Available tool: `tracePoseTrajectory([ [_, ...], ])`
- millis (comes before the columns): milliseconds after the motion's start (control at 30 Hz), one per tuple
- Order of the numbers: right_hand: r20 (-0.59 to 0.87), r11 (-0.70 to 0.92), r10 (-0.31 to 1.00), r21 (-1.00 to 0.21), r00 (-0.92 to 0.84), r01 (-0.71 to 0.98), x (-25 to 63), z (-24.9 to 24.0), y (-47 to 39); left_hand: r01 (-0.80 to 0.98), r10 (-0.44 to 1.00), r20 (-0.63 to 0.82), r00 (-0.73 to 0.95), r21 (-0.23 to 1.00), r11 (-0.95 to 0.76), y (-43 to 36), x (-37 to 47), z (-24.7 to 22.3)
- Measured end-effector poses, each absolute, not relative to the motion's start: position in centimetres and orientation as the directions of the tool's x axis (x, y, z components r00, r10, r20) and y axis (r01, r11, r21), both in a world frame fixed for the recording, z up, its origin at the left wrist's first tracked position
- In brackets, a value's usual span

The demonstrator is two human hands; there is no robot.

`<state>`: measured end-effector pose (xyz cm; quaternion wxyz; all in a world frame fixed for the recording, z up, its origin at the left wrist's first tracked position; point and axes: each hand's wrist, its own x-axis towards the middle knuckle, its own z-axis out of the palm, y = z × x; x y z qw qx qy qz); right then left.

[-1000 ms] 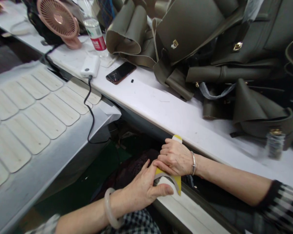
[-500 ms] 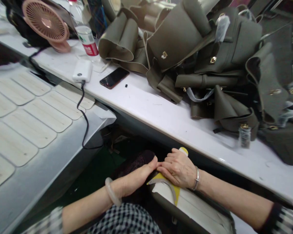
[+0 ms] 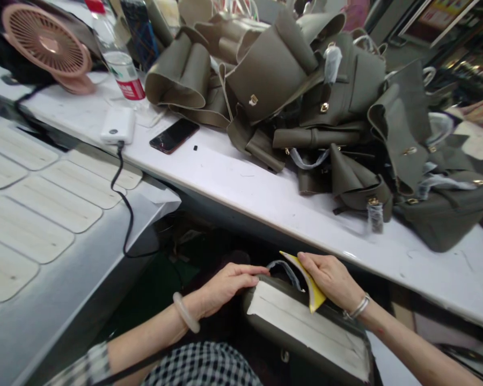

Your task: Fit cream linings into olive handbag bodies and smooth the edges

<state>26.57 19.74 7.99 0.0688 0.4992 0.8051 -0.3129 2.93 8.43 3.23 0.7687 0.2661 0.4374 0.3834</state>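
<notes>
Right hand [image 3: 332,281] grasping 1 yellow tool [image 3: 315,295] at the bag's [image 3: 308,328] far edge! Bag's beside the table [image 3: 225,179], white face up; left hand [image 3: 221,292] touches its corner, fingers extended, grip impossible to tell.

Bag workshop, heaped olive bags [image 3: 265,78], rowed pale panels [image 3: 52,212]

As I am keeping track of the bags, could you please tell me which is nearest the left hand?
The white-faced bag beside the left hand, in front of the white table; the other bags lie heaped on that table.
</notes>
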Motion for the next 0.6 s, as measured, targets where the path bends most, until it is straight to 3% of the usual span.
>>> tracePoseTrajectory([
  [200,-0.475,0.326,0.681,-0.486,-0.558,0.811,24.6,7.9,19.1,-0.233,0.856,-0.47,0.215,0.827,0.512,8.3,3.8,3.6],
  [333,-0.453,0.32,0.729,-0.436,-0.513,0.841,24.3,7.7,19.0,-0.082,0.905,-0.412,0.109,0.903,0.421,7.5,4.7,3.8],
  [433,-0.42,0.274,0.793,-0.402,-0.442,0.873,25.2,8.4,19.5,-0.099,0.917,-0.384,0.107,0.914,0.394,7.2,4.7,3.5],
  [533,-0.432,0.149,0.795,-0.541,-0.426,0.828,27.0,10.1,19.5,-0.267,0.874,-0.433,0.223,0.835,0.482,7.0,4.0,2.8],
  [600,-0.492,-0.03,0.757,-0.683,-0.429,0.73,28.4,11.5,18.6,-0.367,0.819,-0.503,0.276,0.732,0.574,6.8,3.3,2.2],
])
